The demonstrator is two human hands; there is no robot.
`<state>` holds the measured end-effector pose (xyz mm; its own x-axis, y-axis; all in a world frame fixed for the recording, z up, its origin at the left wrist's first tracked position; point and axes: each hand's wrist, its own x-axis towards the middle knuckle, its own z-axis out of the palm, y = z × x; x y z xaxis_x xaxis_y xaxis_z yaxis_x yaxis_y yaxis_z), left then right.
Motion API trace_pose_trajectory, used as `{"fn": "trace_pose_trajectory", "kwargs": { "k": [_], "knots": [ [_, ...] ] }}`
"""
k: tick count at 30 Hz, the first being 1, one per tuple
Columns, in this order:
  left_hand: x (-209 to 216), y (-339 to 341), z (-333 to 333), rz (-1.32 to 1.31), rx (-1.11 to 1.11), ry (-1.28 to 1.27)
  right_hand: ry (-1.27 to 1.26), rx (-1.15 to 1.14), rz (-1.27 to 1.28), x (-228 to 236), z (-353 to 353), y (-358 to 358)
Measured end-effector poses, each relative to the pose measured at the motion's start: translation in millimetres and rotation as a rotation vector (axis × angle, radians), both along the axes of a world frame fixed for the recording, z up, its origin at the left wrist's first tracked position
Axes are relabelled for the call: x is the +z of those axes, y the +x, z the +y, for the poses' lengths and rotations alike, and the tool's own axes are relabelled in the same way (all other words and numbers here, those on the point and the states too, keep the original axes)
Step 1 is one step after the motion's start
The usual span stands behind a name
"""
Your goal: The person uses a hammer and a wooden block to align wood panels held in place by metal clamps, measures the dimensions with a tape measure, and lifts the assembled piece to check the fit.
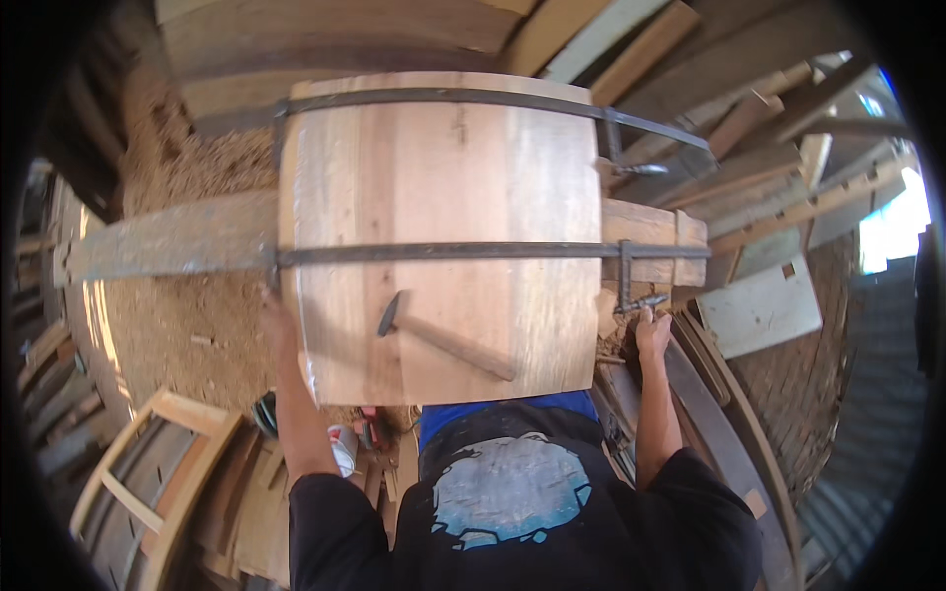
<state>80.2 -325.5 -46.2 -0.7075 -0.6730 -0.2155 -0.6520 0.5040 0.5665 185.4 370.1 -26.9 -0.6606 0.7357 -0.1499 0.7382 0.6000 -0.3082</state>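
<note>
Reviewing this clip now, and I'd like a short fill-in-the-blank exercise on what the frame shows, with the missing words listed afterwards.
1. The wooden panel is spanned by ____ metal bar clamps.
2. The hammer lies on the panel with its head toward the person's ____ side.
3. The person's ____ hand is at the screw handle of the nearer clamp.
4. Around its pale print, the shirt is ____.

Missing words: two; left; right; black.

Left grip [277, 313] blurred — right grip [652, 333] curled
</note>
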Motion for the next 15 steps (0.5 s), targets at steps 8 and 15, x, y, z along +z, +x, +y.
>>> {"fn": "trace_pose_trajectory", "kwargs": {
  "k": [8, 15],
  "knots": [
    [-1.0, -12.1, 28.5, -0.209, 0.004, -0.183, -0.596, -0.935, 0.291, -61.2, 88.5, -46.8],
    [-6.6, -19.5, -4.2, -0.273, 0.004, -0.294, -0.889, -0.922, 0.609, -75.0, 53.5, -12.1]
  ]
}}
